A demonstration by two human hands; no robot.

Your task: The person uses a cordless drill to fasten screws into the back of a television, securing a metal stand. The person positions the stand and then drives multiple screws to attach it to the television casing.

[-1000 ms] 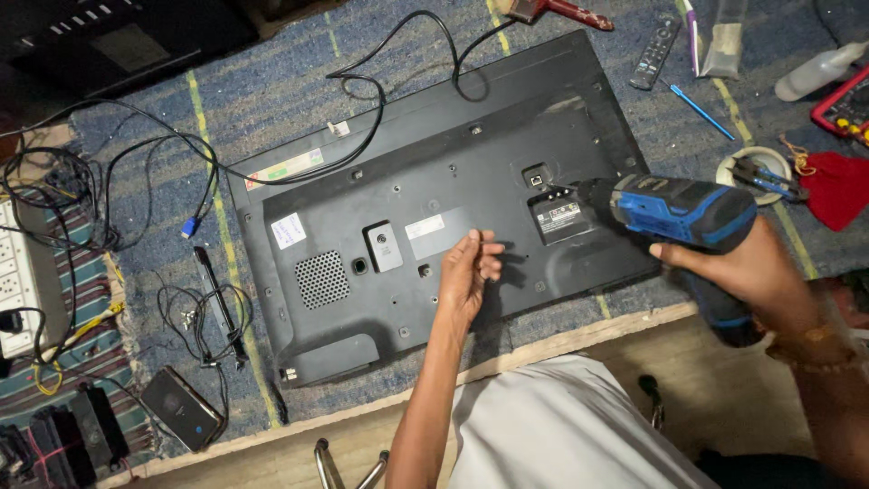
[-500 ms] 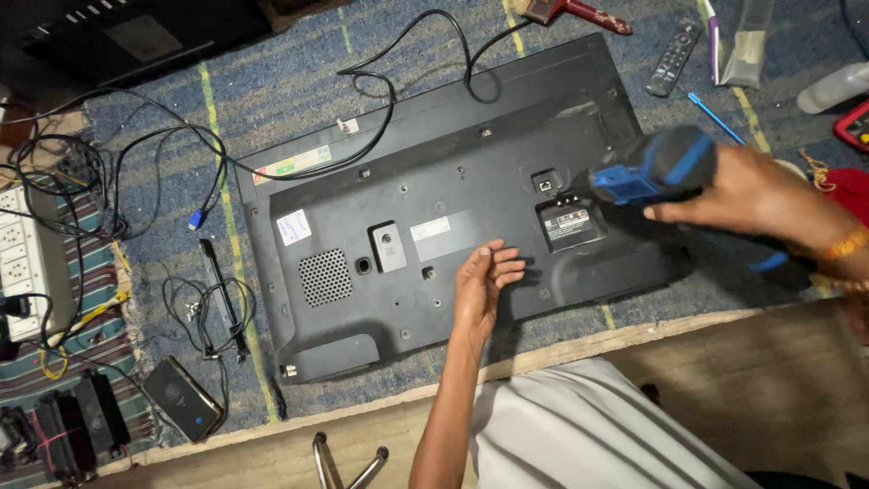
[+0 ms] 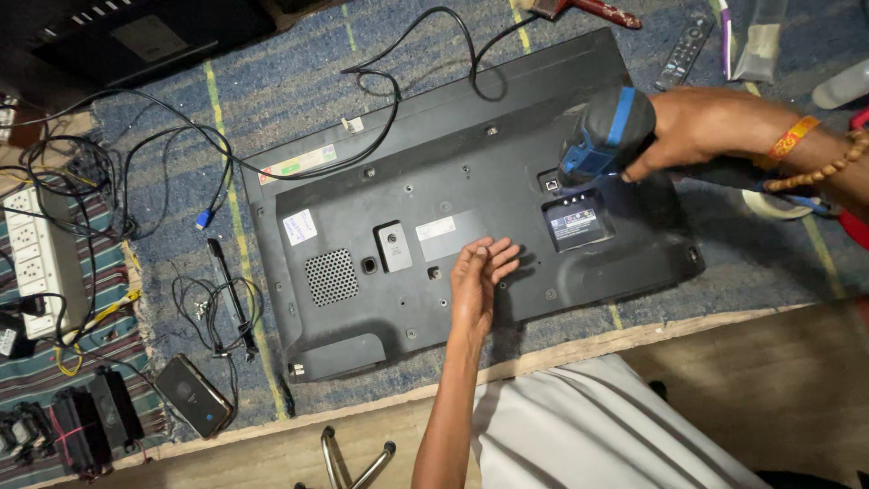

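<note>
Head view shows one black television back panel (image 3: 471, 208) lying on a blue rug (image 3: 299, 81). Left hand (image 3: 480, 281) rests flat, fingers spread; right hand (image 3: 697, 127) grips one blue drill (image 3: 602, 136).

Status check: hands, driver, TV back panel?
Left hand flat on TV back panel. Right hand grips blue cordless driver over panel. Black cable lies across panel.

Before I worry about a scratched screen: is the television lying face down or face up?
Face down. The television shows its black back cover with vent grille, stickers and screw holes; the left hand rests flat on it.
</note>
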